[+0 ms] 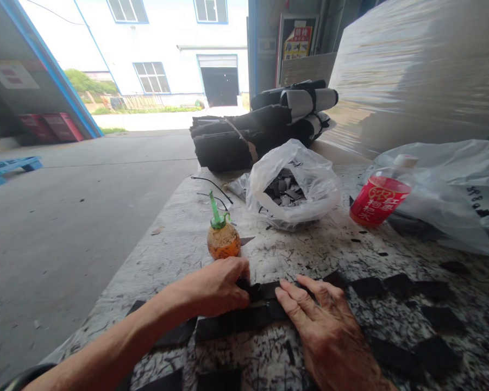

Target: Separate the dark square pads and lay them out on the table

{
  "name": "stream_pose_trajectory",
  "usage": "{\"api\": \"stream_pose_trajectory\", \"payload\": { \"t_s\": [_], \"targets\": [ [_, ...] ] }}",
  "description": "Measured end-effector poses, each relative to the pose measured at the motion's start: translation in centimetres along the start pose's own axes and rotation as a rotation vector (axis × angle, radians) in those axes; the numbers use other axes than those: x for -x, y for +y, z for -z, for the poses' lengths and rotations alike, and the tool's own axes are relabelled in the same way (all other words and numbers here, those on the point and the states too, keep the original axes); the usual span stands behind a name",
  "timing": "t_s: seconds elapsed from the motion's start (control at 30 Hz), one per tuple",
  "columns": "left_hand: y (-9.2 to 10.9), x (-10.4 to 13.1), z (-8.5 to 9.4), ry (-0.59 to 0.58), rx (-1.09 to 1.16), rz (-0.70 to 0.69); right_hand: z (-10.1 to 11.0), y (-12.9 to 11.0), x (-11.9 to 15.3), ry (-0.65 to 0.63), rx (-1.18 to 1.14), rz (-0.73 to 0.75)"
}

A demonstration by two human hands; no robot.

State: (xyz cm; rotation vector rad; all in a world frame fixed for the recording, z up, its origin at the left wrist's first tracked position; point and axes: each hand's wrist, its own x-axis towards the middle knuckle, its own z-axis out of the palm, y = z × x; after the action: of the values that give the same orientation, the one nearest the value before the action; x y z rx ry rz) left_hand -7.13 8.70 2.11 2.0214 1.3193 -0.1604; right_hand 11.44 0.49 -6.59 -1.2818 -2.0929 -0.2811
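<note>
My left hand (pixel 224 285) is closed at the left end of a black strip (pixel 265 291), its thumb and fingertips gripping dark material there. Across the strip's right part lies my right hand (pixel 326 320), fingers stretched out and pressing down. A second black strip (pixel 232 324) rests just below, partly under my right fingertips. Just beyond my left hand stands a round bottle (pixel 223 243) of orange liquid with a green spout. Several small black pieces (pixel 367 288) are spread to the right of my right hand, and others lie near the table's front.
Behind the bottle sits an open white plastic bag (pixel 261 187) of dark scraps. A red-labelled drink bottle (pixel 381 198) leans at the right beside another plastic bag (pixel 456 174). Bundled black rolls (pixel 236 144) lie at the table's far end. Black shreds litter the pale tabletop (pixel 163 255).
</note>
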Motion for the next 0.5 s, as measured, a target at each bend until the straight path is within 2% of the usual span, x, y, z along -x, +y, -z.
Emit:
{"api": "stream_pose_trajectory", "payload": {
  "t_s": [0.2,0.37,0.43,0.5],
  "targets": [
    [-0.7,1.0,0.0,-0.038,0.114,-0.023,-0.2,0.1,0.2,-0.036,-0.014,-0.007],
    [-1.8,0.5,-0.3,-0.043,0.210,-0.065,-0.1,0.0,0.1,-0.024,-0.015,-0.010],
    [-2.0,0.5,-0.3,0.012,0.187,-0.059,0.0,0.1,0.0,-0.024,-0.017,-0.010],
    [-1.7,0.9,-0.3,0.120,0.132,-0.049,0.0,0.1,0.0,-0.030,-0.014,-0.009]
  ]
}}
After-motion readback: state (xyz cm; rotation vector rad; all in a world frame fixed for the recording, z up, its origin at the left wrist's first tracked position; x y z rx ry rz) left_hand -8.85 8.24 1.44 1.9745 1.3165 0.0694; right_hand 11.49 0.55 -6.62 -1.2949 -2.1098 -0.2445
